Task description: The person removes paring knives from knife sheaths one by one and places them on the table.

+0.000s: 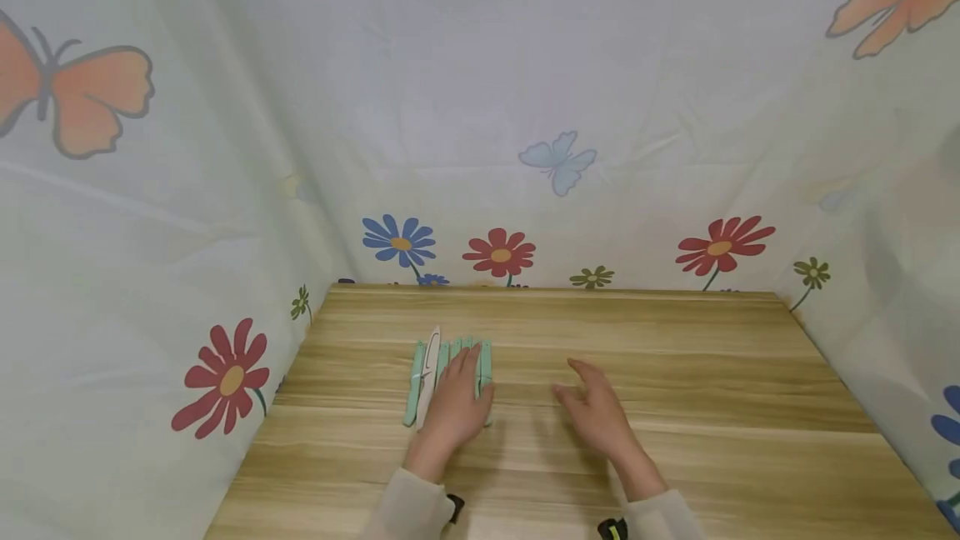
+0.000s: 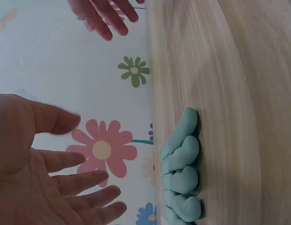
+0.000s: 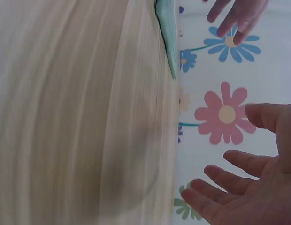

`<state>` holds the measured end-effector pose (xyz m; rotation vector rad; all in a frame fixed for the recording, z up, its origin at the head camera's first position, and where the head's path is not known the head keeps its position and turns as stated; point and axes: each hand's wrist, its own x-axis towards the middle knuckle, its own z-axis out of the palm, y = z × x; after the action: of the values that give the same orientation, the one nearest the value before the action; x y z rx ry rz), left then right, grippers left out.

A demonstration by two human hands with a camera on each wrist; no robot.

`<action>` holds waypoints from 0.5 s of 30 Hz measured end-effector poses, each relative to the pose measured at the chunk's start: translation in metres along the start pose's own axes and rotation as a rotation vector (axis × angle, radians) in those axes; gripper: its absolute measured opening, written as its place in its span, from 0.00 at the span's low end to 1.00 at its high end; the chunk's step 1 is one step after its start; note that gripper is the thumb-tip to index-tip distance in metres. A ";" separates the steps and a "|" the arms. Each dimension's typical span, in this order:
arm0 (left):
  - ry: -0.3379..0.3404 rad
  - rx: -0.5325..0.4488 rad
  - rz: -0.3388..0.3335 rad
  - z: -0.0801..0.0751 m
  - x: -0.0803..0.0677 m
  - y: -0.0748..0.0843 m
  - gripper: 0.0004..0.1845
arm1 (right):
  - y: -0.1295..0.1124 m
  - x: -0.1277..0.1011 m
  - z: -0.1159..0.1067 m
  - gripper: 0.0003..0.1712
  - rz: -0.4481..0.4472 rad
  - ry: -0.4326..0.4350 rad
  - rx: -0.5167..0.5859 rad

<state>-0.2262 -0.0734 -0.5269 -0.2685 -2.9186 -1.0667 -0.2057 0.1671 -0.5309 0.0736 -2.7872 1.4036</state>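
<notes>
A row of long, slender, light green pieces (image 1: 414, 386) lies side by side on the left of the table, with pale bands across their middles; their exact kind is unclear. One whitish piece (image 1: 431, 363) with a slotted, tapering end lies among them. My left hand (image 1: 456, 408) hovers over the row and hides part of it. In the left wrist view that hand (image 2: 61, 183) has straight, spread fingers, apart from the rounded green ends (image 2: 185, 180). To the right, my right hand (image 1: 600, 419) is held above bare wood, fingers extended, holding nothing.
The wood-grain table (image 1: 675, 340) reaches back to a pale curtain (image 1: 637, 82) printed with flowers and butterflies. Similar curtain also closes in the left and right sides. Both wrists wear dark straps (image 1: 612, 529) below light sleeves.
</notes>
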 end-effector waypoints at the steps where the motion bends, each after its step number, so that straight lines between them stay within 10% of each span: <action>1: 0.005 -0.032 0.001 -0.001 -0.001 0.000 0.34 | 0.000 0.000 0.002 0.35 0.005 0.000 0.030; 15: -0.051 -0.303 -0.077 0.005 -0.011 -0.003 0.34 | -0.023 -0.008 0.036 0.26 0.098 -0.058 0.408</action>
<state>-0.2160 -0.0739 -0.5336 -0.1920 -2.8220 -1.5365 -0.1963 0.1253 -0.5342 -0.0173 -2.5301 2.0029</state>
